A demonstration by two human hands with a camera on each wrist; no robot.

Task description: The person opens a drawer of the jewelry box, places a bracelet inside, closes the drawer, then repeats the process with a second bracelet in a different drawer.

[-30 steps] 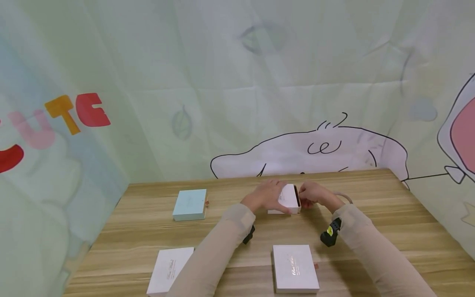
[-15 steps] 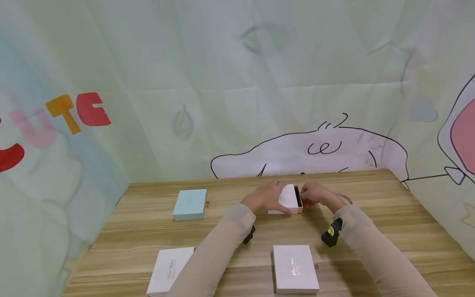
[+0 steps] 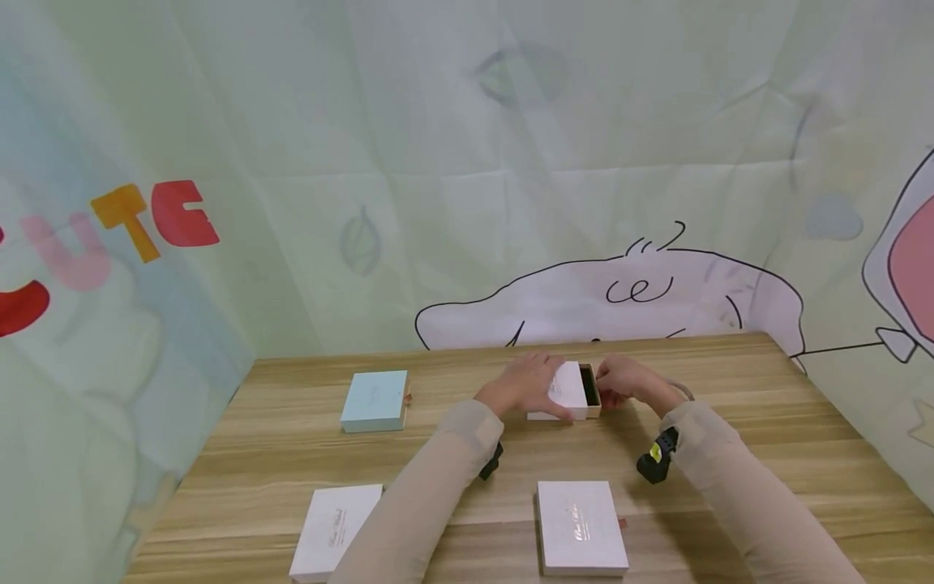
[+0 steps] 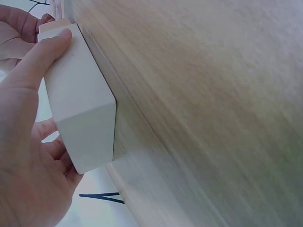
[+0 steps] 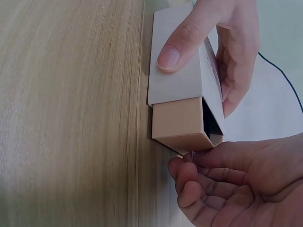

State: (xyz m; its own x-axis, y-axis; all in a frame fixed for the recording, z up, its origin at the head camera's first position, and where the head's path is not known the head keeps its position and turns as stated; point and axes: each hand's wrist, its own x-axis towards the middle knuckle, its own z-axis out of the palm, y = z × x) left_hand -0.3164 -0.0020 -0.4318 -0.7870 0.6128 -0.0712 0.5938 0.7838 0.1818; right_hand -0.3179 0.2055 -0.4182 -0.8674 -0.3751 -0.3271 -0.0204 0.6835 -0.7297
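A white drawer-style gift box [image 3: 567, 388] lies near the back edge of the wooden table. My left hand [image 3: 527, 384] grips its outer sleeve [image 5: 173, 87], thumb on the near side and fingers over the far side. From the sleeve's right end sticks a tan inner drawer [image 5: 178, 118], partly pulled out, with a dark interior showing. My right hand [image 3: 629, 381] is at the drawer's end face, where thumb and fingertips pinch a small ribbon pull tab [image 5: 194, 158], mostly hidden by the fingers. In the left wrist view the sleeve's closed end [image 4: 90, 139] faces the camera.
A light blue box [image 3: 375, 401] with an orange-brown tab sits at the back left. Two more white boxes stand nearer: one at front left [image 3: 328, 527], partly behind my left sleeve, one at front centre [image 3: 581, 526]. A printed cloth backdrop [image 3: 438, 203] rises behind the table.
The inner drawer has slid a little further right out of the sleeve, and my right hand has moved right with it. My left hand stays in place on the box.
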